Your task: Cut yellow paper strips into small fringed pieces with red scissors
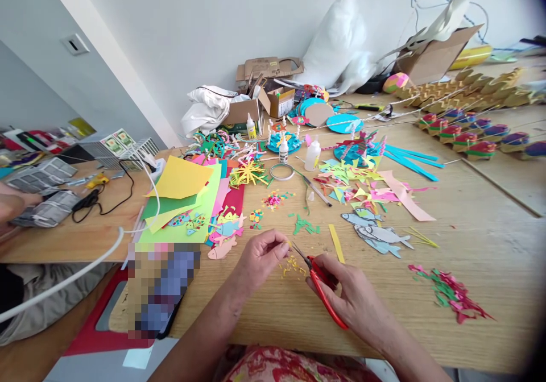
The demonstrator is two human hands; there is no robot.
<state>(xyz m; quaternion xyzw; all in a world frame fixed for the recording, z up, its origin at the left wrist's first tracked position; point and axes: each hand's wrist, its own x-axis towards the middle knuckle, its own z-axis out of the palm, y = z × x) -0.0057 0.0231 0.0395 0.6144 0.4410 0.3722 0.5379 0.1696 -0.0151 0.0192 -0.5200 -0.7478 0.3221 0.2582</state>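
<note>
My right hand (347,291) grips a pair of red-handled scissors (326,297), with the blades pointing up and left toward my other hand. Thumb and fingers of my left hand (267,251) are pinched at the blade tips, on what looks like a tiny bit of yellow paper (290,245). Beneath the blades lie small yellow paper clippings (292,268) on the wooden table. A yellow paper strip (336,243) rests just beyond my right hand. Green paper snippets (305,224) and grey-blue paper fish (377,232) lie farther off.
Coloured paper sheets (179,183) and pink paper fish (222,248) are at the left. Glue bottles (313,153), a tape ring (282,171) and paper scraps (354,180) stand or lie behind. Red and green shreds (452,291) lie at the right. A white tube (106,251) crosses the left side.
</note>
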